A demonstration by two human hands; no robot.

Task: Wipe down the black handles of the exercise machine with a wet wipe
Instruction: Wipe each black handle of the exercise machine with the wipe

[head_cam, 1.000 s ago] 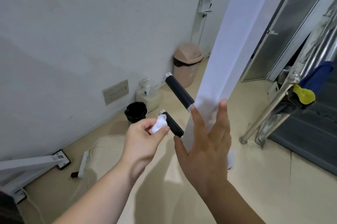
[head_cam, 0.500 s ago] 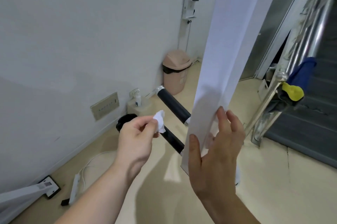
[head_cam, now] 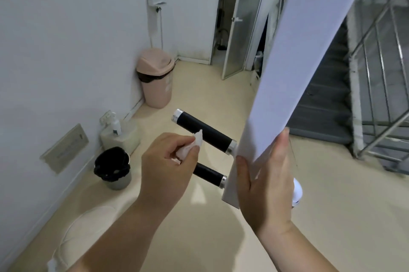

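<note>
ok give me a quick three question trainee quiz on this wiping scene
1. True or false: the wet wipe is pinched in the left hand.
2. What does the right hand hold? A) the pink bin B) the white upright panel C) the spray bottle
3. Fill in: the wipe touches the ____ black handle, not the lower black handle.

Key: 1 true. 2 B, it steadies the white upright panel. 3 upper.
</note>
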